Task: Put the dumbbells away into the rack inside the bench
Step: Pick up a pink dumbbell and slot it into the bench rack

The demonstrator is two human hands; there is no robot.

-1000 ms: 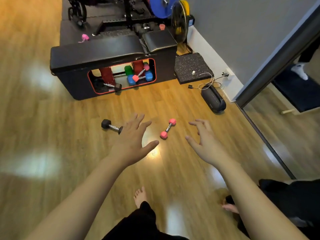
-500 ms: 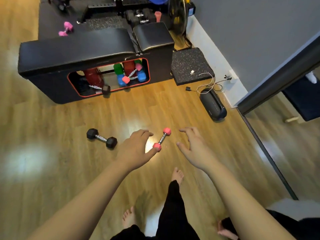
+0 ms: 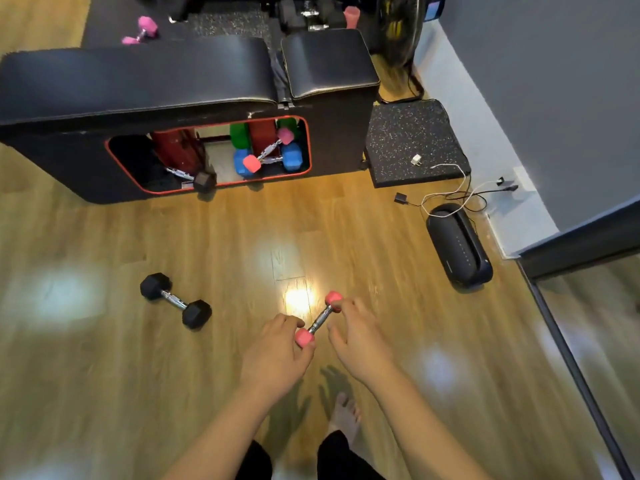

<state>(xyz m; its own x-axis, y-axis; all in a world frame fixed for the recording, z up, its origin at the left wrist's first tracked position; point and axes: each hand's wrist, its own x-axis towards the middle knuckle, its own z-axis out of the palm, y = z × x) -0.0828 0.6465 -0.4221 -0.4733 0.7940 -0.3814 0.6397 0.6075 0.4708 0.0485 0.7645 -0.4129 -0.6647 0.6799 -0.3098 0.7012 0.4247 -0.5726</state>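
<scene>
Both hands low over the wooden floor (image 3: 346, 230), at a small pink dumbbell (image 3: 319, 319) lying diagonally, chrome handle between two pink heads. Left hand (image 3: 277, 355): fingers curled over the near head, thumb against its underside, pinching it. Right hand (image 3: 360, 341): fingers bent over the far head and upper handle, touching; whether they close fully round it cannot be told. Whether the dumbbell is lifted or resting on the boards cannot be told. Black hex dumbbell (image 3: 175, 300) lies on the floor to the left, well apart from the hands. Black padded bench (image 3: 145, 81) farther ahead; its red-trimmed opening (image 3: 207, 155) holds the rack with red, green and blue weights, another pink dumbbell (image 3: 268, 150) leaning across them, and a black one (image 3: 194, 178) poking out over the lower edge. A further pink dumbbell (image 3: 140, 30) sits on the dark mat behind the bench. Black speaker (image 3: 459, 245) and loose cables (image 3: 450, 188) by the wall at right. One bare foot (image 3: 344, 415) visible below the arms.
</scene>
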